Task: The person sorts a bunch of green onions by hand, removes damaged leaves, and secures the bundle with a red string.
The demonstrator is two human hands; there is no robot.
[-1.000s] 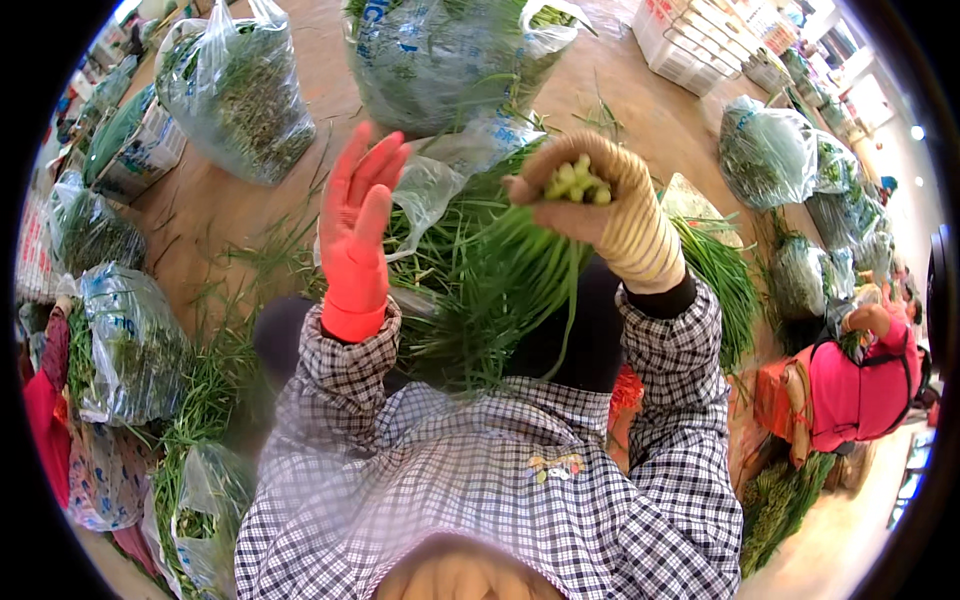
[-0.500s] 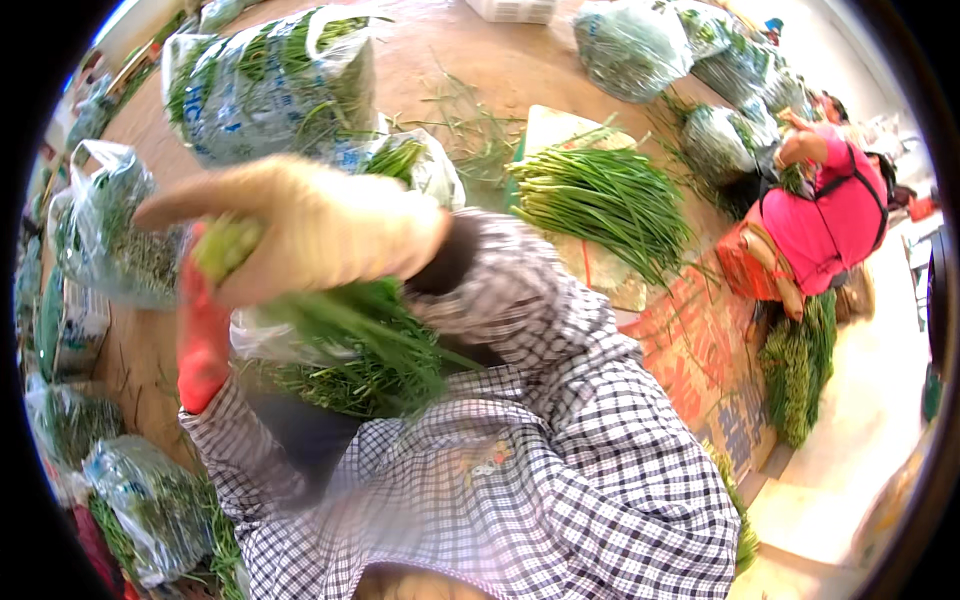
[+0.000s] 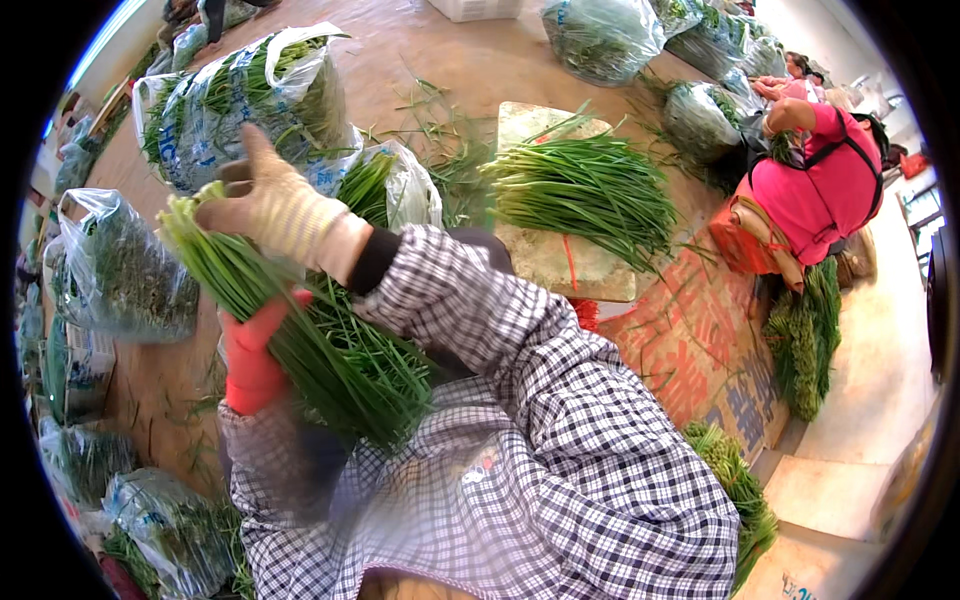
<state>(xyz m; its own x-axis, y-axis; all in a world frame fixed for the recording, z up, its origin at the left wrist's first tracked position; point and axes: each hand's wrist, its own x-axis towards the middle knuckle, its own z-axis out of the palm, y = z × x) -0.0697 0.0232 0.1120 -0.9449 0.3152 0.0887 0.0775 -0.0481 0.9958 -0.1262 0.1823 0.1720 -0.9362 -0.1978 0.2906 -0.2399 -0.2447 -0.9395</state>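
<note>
So, ur L hand (image 3: pixel 255 365) is wrapped round the greens (image 3: pixel 315 355) at 9 o'clock: gathered, no tie seen. R hand (image 3: pixel 285 210) spread loose by pale ends, touch unclear. 2nd bunch (image 3: pixel 590 190) already on board (image 3: pixel 532 260), 1 o'clock.

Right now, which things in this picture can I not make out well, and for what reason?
Head view: most fingers of the left hand, hidden behind the green stems.
Head view: the check pattern near the cuff of the left sleeve, blurred.
Head view: the upper part of the white container, cut off by the top edge.
</note>
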